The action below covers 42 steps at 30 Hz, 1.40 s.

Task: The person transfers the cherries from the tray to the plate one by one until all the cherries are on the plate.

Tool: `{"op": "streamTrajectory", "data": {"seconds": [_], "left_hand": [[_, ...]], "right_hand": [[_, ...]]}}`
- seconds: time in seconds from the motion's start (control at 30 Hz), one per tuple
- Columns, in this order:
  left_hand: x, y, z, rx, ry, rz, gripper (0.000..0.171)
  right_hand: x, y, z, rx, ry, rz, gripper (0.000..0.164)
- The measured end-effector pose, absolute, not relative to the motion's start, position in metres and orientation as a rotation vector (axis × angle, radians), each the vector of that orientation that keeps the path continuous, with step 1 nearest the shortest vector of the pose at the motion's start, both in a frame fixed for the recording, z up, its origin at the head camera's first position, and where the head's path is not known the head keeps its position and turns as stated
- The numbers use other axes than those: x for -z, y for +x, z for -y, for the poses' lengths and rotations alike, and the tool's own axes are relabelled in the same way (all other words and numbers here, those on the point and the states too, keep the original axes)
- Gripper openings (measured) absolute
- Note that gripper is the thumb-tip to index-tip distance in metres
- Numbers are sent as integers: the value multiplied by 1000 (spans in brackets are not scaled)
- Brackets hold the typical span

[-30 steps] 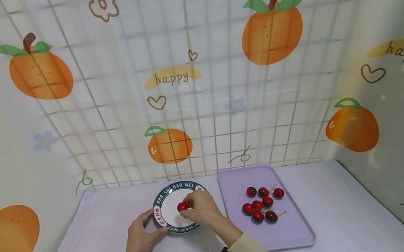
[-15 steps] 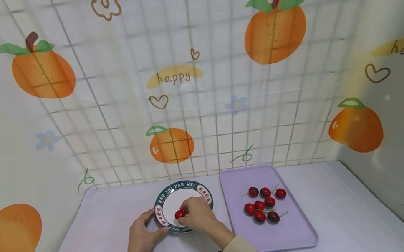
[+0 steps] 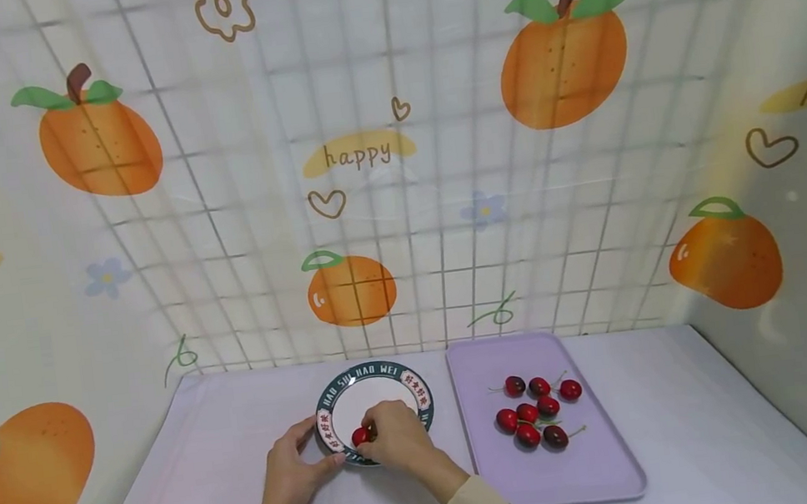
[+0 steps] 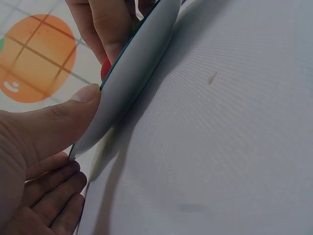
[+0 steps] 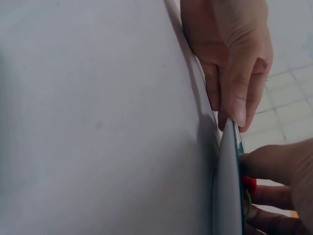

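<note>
A white plate (image 3: 347, 410) with a dark green lettered rim lies on the white cloth. At its left side my left hand (image 3: 293, 471) holds the rim, the thumb (image 4: 85, 95) on the near edge and the other fingers beside it. Over the plate's near half, my right hand (image 3: 399, 437) pinches a red cherry (image 3: 360, 436) at fingertip level. A darker patch beside it may be a second cherry; the fingers cover too much to tell. In the right wrist view a green stem (image 5: 248, 204) shows below the cherry.
To the right of the plate, a lilac tray (image 3: 589, 469) bears several cherries (image 3: 528, 436) with stems, grouped in its middle. Behind the table hangs a fruit-printed curtain (image 3: 370, 222) over a wire grid.
My right hand has lowered toward the plate's near part, carrying the cherry with it. The left hand keeps its place at the rim. The whole view has shifted slightly.
</note>
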<state>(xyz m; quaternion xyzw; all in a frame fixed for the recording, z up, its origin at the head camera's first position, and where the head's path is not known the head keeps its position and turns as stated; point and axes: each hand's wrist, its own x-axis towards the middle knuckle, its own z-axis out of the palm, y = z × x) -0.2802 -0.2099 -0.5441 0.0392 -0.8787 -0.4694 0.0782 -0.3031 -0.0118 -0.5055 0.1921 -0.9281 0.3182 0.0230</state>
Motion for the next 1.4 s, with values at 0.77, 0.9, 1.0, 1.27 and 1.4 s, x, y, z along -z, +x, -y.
{"op": "streamTrajectory", "data": {"seconds": [0.77,0.9,1.0,1.27,1.4], "left_hand": [[544,-278,209,1394,99,2621,85],[543,-276,210,1396,102,2623,86],[542,-276,210,1394,108,2619,87],[542,-276,209,1406,107,2619,87],[543,-277,208,1408,118,2624,87]], "right_hand": [[502,-300,2,-997,564,2837,32],[497,-301,-5,-987,531,2812,31],[492,-303,-13,-966,515,2784,32],[476,-308,-51,-1001,456,2703,32],[466,-309,-78,-1008,370,2671,31]]}}
